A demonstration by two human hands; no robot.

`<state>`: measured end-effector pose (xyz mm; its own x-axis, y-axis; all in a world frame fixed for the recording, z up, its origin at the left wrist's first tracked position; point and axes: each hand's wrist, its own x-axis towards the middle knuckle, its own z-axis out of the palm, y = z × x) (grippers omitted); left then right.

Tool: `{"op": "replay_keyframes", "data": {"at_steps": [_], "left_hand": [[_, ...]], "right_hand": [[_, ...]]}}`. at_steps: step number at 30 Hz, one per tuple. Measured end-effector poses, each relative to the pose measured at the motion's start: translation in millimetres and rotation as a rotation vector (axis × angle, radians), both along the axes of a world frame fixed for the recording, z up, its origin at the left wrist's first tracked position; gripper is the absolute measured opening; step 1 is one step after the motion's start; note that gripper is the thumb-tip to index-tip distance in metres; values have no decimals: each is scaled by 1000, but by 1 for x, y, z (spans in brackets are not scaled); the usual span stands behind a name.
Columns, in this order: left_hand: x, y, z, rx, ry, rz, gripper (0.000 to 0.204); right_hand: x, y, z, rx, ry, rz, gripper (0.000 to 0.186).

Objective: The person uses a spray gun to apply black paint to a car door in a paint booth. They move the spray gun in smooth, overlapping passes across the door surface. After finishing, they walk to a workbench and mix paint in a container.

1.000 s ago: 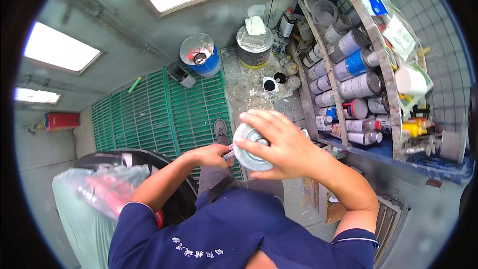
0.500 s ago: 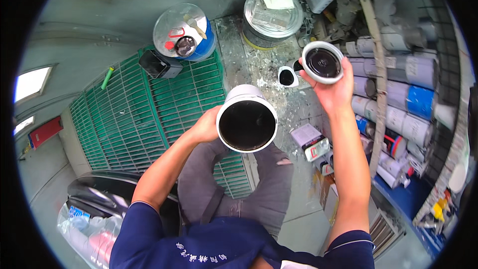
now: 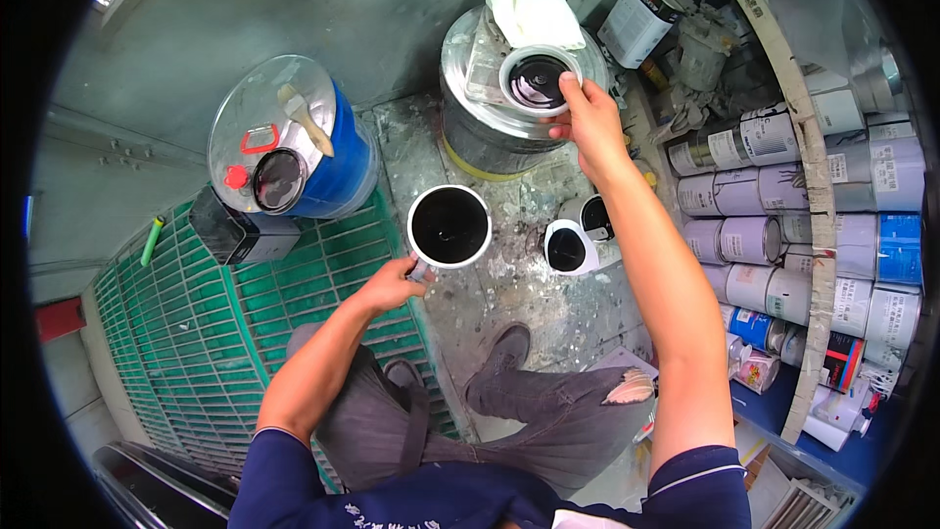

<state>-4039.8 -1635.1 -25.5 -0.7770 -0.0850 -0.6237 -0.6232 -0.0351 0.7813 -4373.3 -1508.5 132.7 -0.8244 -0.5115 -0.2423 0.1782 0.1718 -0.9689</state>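
My left hand [image 3: 394, 284] is closed on the lower left side of a white tub [image 3: 423, 253], which holds a glossy black liquid [image 3: 448, 225]. The tub is upright, low over the stained floor; I cannot tell whether it touches. My right hand [image 3: 592, 122] reaches forward, gripping a round white-rimmed lid [image 3: 506, 88] whose inside is coated glossy black. My thumb lies over its right edge and the fingers curl below. That lid is in front of the metal drum's top [image 3: 460, 49]; whether it rests there is unclear.
A white-rimmed cup of black liquid [image 3: 566, 249] stands right of the tub, with another dark cup [image 3: 594, 218] behind. A blue drum [image 3: 343, 152] carries a brush [image 3: 308, 122] and a black-stained dish [image 3: 280, 180]. Shelved cans [image 3: 744, 240] line the right; green grating [image 3: 186, 304] covers the left.
My right hand has carried the lid forward and left to the metal drum. My left hand has lowered the tub away from me, toward the floor. The view has shifted.
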Motion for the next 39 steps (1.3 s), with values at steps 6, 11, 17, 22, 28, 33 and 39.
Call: {"op": "replay_keyframes", "data": {"at_steps": [6, 11, 17, 22, 28, 33, 39], "left_hand": [[-16, -20, -37, -114, -124, -190, 34], [-22, -29, -67, -193, -277, -241, 33], [-39, -41, -95, -221, -389, -251, 38], [-45, -51, -135, -136, -347, -288, 43], [-83, -66, -157, -105, -386, -337, 43], [-112, -71, -148, -120, -392, -363, 40], [-123, -74, -162, -231, -384, -477, 41]], "right_hand": [[-11, -3, -12, 103, 82, -37, 51], [-4, 8, -3, 258, 262, -32, 67], [13, 49, 8, 61, 244, -112, 60], [72, 130, -4, 173, 128, -117, 48], [117, 228, -46, 268, -100, -326, 41], [118, 267, -59, 258, -128, -497, 40], [110, 277, -120, 491, 55, -302, 40]]}}
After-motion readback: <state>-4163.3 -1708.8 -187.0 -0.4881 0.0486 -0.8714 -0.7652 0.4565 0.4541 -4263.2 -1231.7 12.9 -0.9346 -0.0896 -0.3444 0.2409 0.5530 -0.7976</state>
